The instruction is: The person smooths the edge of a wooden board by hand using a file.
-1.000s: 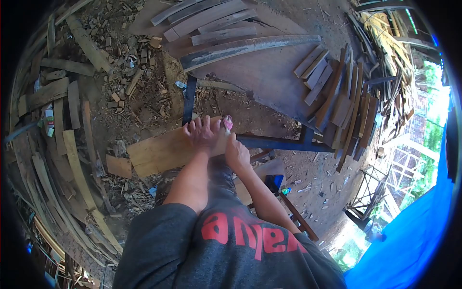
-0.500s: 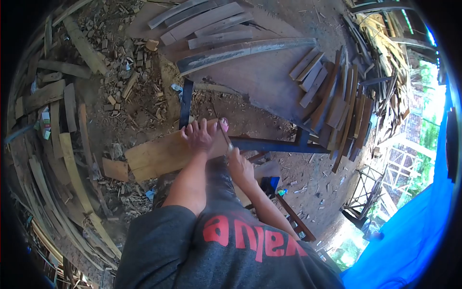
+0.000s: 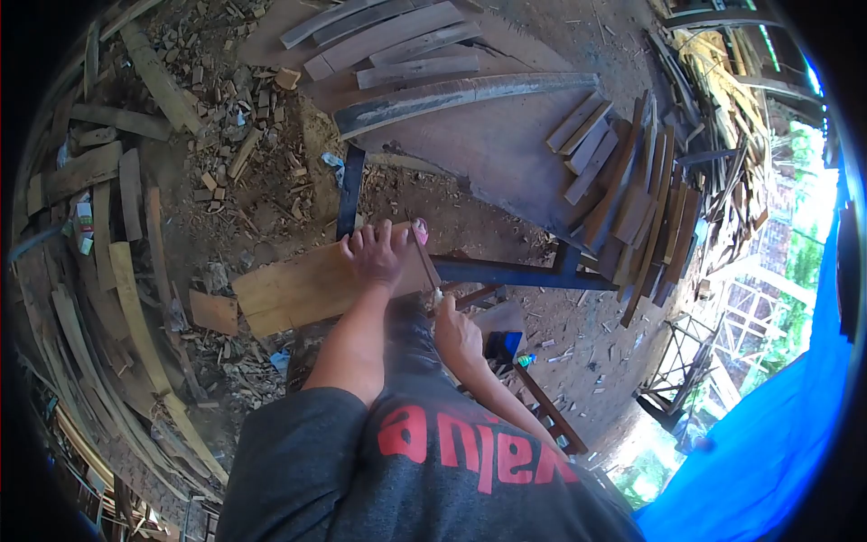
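A pale wooden board (image 3: 291, 287) lies slanted in front of my body, across my leg. My left hand (image 3: 375, 257) holds it down near its right end, fingers bent at the far edge. In my right hand (image 3: 457, 334) is the light handle of a handsaw (image 3: 425, 256), fingers wrapped round it. Its narrow blade slants over the board's right end, the tip pointing away from me. Teeth are too small to make out. A small pink thing beside the blade tip cannot be identified.
A dark metal frame (image 3: 506, 271) stands just beyond the board. On a broad sheet (image 3: 433, 163) ahead lie several curved wood pieces (image 3: 470, 90), with more stacked at right (image 3: 646, 199). Offcuts (image 3: 262, 117) litter the ground. Long planks (image 3: 140, 316) lie left; a blue tarp (image 3: 750, 452) hangs right.
My right hand has drawn the saw back toward me and slightly right, with more blade showing. My left hand and the board stay nearly in place.
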A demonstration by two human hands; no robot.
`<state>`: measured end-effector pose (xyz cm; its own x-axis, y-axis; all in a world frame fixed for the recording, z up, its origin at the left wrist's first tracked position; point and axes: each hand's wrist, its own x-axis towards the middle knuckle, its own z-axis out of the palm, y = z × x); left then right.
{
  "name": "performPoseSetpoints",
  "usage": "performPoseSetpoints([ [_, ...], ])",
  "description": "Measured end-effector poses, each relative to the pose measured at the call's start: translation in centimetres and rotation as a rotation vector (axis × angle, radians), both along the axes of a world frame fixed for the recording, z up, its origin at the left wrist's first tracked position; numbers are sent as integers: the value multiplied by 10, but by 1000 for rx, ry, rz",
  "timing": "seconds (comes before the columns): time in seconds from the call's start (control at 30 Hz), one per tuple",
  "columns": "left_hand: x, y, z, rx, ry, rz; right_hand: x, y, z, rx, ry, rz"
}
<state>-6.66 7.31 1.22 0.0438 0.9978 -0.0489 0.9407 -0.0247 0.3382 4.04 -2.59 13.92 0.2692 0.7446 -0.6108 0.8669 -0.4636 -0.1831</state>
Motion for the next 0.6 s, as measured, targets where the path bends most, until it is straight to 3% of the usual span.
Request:
performPoseSetpoints([
  [0.17, -2, -1, -9, 45, -9, -32, 1, 53, -51, 121, 132, -6],
  [0.3, -2, -1, -9, 105, -45, -60, 3, 51, -42, 85, 122, -4],
  [0.47, -1, 0, 2, -46, -20, -34, 5, -3, -7, 11, 41, 8],
  [0.6, 0, 3, -4, 18, -9, -26, 3, 39, -50, 138, 80, 22],
])
